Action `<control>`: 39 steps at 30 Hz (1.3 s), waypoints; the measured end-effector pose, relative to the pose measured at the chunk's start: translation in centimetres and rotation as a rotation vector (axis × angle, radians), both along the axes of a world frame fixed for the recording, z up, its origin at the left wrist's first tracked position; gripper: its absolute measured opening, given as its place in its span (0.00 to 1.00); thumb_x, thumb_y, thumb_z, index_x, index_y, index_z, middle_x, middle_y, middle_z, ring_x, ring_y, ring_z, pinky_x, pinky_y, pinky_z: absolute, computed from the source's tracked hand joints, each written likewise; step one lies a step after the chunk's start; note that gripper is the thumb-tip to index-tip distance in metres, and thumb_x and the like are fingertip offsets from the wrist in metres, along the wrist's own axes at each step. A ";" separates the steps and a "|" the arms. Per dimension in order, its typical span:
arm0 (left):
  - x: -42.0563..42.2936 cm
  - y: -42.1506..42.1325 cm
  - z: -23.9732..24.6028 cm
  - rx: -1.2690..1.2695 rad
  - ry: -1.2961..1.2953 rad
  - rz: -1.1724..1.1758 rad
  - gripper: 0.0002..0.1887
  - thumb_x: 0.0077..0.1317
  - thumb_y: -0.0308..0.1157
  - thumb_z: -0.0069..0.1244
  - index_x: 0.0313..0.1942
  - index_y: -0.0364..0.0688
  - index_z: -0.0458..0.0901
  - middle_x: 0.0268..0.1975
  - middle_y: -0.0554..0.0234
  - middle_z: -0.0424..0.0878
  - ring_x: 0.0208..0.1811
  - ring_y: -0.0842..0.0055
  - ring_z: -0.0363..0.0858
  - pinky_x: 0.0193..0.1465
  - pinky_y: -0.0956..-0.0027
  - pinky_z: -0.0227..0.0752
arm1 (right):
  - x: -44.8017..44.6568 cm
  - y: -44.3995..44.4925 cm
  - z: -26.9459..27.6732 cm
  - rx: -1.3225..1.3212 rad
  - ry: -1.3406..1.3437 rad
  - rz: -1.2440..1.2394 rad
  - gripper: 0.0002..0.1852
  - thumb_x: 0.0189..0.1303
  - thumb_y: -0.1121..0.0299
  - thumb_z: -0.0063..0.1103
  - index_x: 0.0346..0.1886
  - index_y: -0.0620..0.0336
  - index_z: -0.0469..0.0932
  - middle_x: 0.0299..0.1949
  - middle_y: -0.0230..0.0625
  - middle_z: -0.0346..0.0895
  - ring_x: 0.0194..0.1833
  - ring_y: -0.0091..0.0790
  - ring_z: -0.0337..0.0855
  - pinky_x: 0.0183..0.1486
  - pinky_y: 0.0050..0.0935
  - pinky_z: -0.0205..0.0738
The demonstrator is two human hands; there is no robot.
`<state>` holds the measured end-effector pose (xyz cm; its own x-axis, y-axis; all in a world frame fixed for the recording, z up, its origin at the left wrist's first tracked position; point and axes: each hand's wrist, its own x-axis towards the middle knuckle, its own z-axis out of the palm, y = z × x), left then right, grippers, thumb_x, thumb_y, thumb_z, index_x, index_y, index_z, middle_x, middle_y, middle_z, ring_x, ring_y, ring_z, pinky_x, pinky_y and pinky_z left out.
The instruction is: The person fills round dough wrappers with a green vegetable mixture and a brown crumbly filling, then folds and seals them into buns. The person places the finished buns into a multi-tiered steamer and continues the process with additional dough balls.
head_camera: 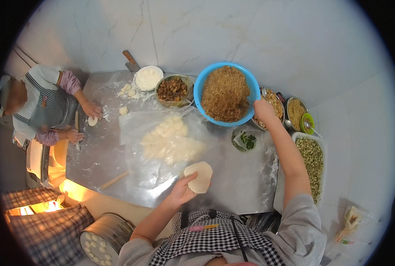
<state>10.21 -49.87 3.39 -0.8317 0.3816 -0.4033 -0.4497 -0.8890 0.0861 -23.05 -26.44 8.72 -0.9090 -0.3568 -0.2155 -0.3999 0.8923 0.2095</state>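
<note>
My left hand (184,189) holds a flat round dough wrapper (200,178) above the near edge of the metal table (230,186), thumb on top and fingers beneath. My right hand (264,112) reaches to the right rim of a blue plastic basket (197,94) filled with brown minced filling (224,91). Its fingers are partly hidden, so whether they grip the rim or a tool cannot be told. Pale dough pieces (170,139) lie under clear plastic sheeting in the table's middle. Chopped greens in a bag (247,141) lie below the basket.
A co-worker (51,103) presses dough at the left end. A rolling pin (114,180) lies near the front edge. Bowls of flour (148,78) and brown diced filling (172,89), a cleaver (131,61), more filling bowls (296,111) and a white tray of chopped filling (309,159) line the back and right.
</note>
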 end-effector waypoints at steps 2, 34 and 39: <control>-1.6 0.7 0.3 -0.178 0.037 -0.044 0.21 0.69 0.31 0.45 0.61 0.38 0.64 0.55 0.54 0.75 0.54 0.65 0.77 0.55 0.61 0.74 | -1.1 0.4 0.7 -0.043 0.054 -0.039 0.04 0.57 0.75 0.55 0.31 0.66 0.79 0.29 0.47 0.80 0.32 0.45 0.84 0.29 0.40 0.80; -16.0 6.9 -1.0 -0.339 -0.124 0.149 0.22 0.69 0.33 0.46 0.60 0.36 0.66 0.58 0.55 0.74 0.59 0.64 0.74 0.61 0.58 0.68 | -0.5 3.9 -6.5 -0.598 -0.111 -0.199 0.14 0.55 0.74 0.58 0.41 0.76 0.79 0.20 0.52 0.75 0.20 0.45 0.75 0.23 0.39 0.68; -15.4 6.4 -0.8 -0.447 -0.192 0.159 0.21 0.68 0.31 0.45 0.60 0.35 0.66 0.58 0.55 0.74 0.58 0.64 0.74 0.59 0.59 0.70 | -1.4 3.3 -7.6 -0.706 -0.365 -0.195 0.11 0.57 0.75 0.56 0.39 0.74 0.80 0.20 0.45 0.75 0.17 0.38 0.72 0.19 0.36 0.67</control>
